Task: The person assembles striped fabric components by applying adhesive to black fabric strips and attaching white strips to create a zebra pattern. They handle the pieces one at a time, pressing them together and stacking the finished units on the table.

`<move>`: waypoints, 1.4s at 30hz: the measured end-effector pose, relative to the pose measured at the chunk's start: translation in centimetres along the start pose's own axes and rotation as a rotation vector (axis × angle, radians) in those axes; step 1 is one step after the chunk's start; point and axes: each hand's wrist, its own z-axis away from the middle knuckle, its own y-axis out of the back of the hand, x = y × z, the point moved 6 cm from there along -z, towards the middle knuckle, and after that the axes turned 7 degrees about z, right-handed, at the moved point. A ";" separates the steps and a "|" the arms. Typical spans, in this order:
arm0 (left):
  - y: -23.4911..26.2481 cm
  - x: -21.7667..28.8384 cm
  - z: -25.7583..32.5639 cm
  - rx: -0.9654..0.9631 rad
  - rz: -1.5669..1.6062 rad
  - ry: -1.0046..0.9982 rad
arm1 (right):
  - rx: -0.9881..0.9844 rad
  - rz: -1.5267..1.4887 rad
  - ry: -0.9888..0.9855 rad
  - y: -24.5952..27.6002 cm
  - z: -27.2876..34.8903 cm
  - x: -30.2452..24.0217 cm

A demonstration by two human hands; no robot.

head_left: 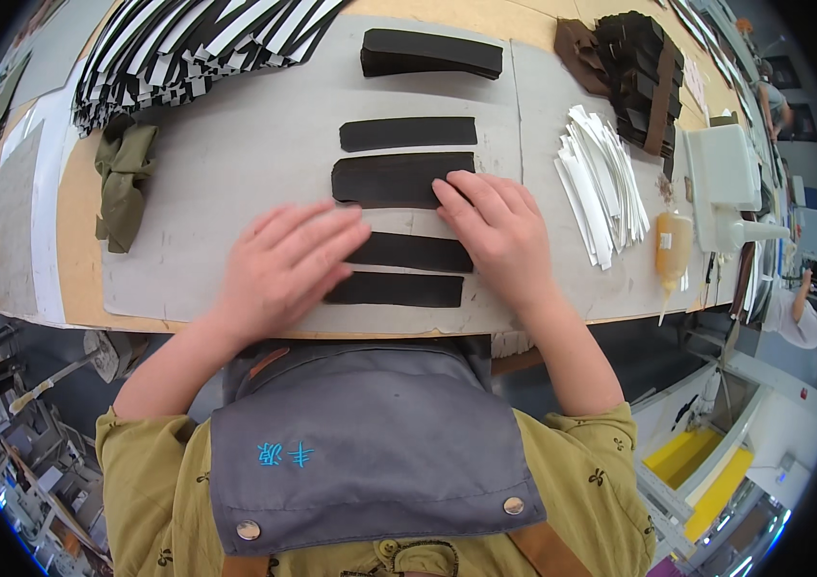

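Note:
Several black strips lie in a column across a grey work mat [216, 173]. The wider middle strip [379, 179] has my right hand [500, 231] at its right end, fingertips resting on it with fingers stretched out. My left hand [293, 255], slightly blurred, is spread flat at the left ends of the two nearer strips, covering part of them. Of those, one black strip [413, 252] runs between my hands and the nearest strip [396, 288] lies toward the table edge. Beyond the middle strip are another single strip [408, 133] and a thick stack of black strips [432, 54].
Black-and-white strips [197, 48] are heaped at far left, above an olive cloth piece [125, 183]. On the right lie white strips [601, 183], a bundle of dark pieces [634, 77], an amber squeeze bottle [671, 248] and a white plastic container [724, 178].

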 end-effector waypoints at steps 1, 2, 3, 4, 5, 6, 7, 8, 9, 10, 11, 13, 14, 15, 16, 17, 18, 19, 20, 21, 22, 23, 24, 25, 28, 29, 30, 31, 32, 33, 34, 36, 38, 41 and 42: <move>0.1 -0.6 -1.1 0.014 0.004 0.023 | 0.004 0.030 0.046 -0.2 0.0 0.0; 0.0 -1.1 -1.9 0.021 -0.009 0.056 | 0.007 0.060 0.093 -0.4 0.0 -0.1; -0.1 -1.6 -2.7 0.028 -0.023 0.088 | 0.010 0.090 0.140 -0.6 0.0 -0.2; -0.2 -2.0 -3.3 0.033 -0.036 0.121 | 0.019 0.088 0.137 -0.6 -0.1 -0.2; -0.4 -2.5 -3.8 0.049 -0.050 0.125 | 0.028 0.087 0.134 -0.6 -0.3 -0.3; -0.6 -3.0 -4.2 0.062 -0.055 0.125 | 0.036 0.085 0.131 -0.7 -0.5 -0.3; -0.9 -3.6 -4.6 0.074 -0.060 0.123 | 0.045 0.094 0.127 -0.9 -0.7 -0.3; -1.1 -4.1 -5.0 0.086 -0.065 0.121 | 0.054 0.103 0.123 -1.1 -1.0 -0.3; -1.2 -4.6 -5.3 0.099 -0.072 0.128 | 0.063 0.112 0.119 -1.3 -1.2 -0.2; -1.2 -4.9 -5.5 0.100 -0.073 0.118 | 0.084 0.120 0.115 -1.4 -1.3 -0.1; -1.2 -5.1 -5.6 0.101 -0.074 0.108 | 0.105 0.128 0.112 -1.5 -1.3 0.1; -1.2 -4.9 -5.4 0.094 -0.073 0.082 | 0.126 0.132 0.122 -1.5 -1.2 0.1; -1.1 -4.5 -5.1 0.086 -0.071 0.067 | 0.125 0.128 0.135 -1.3 -1.1 0.1; -1.0 -4.0 -4.7 0.079 -0.069 0.051 | 0.125 0.124 0.149 -1.2 -1.0 0.0; -0.9 -3.7 -4.4 0.062 -0.064 0.052 | 0.122 0.122 0.155 -1.1 -0.9 0.0; -0.9 -3.2 -4.0 0.046 -0.060 0.053 | 0.118 0.120 0.160 -1.0 -0.8 -0.1; -0.9 -2.8 -3.6 0.029 -0.055 0.053 | 0.115 0.119 0.166 -0.9 -0.6 -0.2; -1.0 -2.3 -3.2 0.000 -0.052 0.051 | 0.117 0.126 0.174 -0.7 -0.5 -0.3; -1.1 -1.8 -2.8 -0.022 -0.044 0.061 | 0.118 0.133 0.182 -0.6 -0.3 -0.4; -1.3 -1.2 -2.4 -0.044 -0.036 0.069 | 0.119 0.140 0.190 -0.4 -0.1 -0.6; -1.4 -0.7 -2.0 -0.066 -0.030 0.078 | 0.117 0.143 0.190 -0.3 0.1 -0.7; -1.7 -0.5 -1.6 -0.130 -0.030 0.090 | 0.115 0.147 0.190 -0.1 0.3 -0.9; -1.8 -0.2 -1.3 -0.157 -0.031 0.108 | 0.113 0.151 0.189 0.0 0.5 -1.0; -2.0 0.0 -0.9 -0.182 -0.032 0.127 | 0.108 0.145 0.191 0.1 0.6 -1.1; -2.4 0.1 -0.3 -0.242 -0.037 0.158 | 0.085 0.138 0.205 0.1 1.0 -1.2; -2.5 0.0 -0.2 -0.258 -0.041 0.164 | 0.072 0.142 0.215 0.2 1.1 -1.2; -2.5 0.0 -0.2 -0.255 -0.042 0.162 | 0.059 0.146 0.226 0.3 1.2 -1.2; -2.5 0.0 -0.2 -0.253 -0.043 0.159 | 0.050 0.098 0.183 0.4 1.2 -1.1; -2.5 0.0 -0.3 -0.250 -0.043 0.156 | 0.041 0.051 0.141 0.5 1.2 -0.9; -2.5 -0.1 -0.4 -0.246 -0.038 0.157 | 0.033 0.004 0.098 0.5 1.1 -0.8; -2.5 0.0 -0.4 -0.243 -0.031 0.158 | 0.051 0.015 0.049 0.6 1.0 -0.4; -2.6 0.0 -0.4 -0.237 -0.025 0.159 | 0.087 0.037 -0.050 0.6 0.4 0.5; -2.6 -0.1 -0.4 -0.235 -0.025 0.152 | 0.048 0.030 -0.068 0.2 -0.5 1.1; -2.6 -0.1 -0.3 -0.219 -0.036 0.153 | 0.021 0.035 -0.054 -0.6 -1.4 1.9; -2.6 -0.1 -0.3 -0.222 -0.039 0.152 | 0.021 0.041 -0.053 -0.9 -1.6 2.3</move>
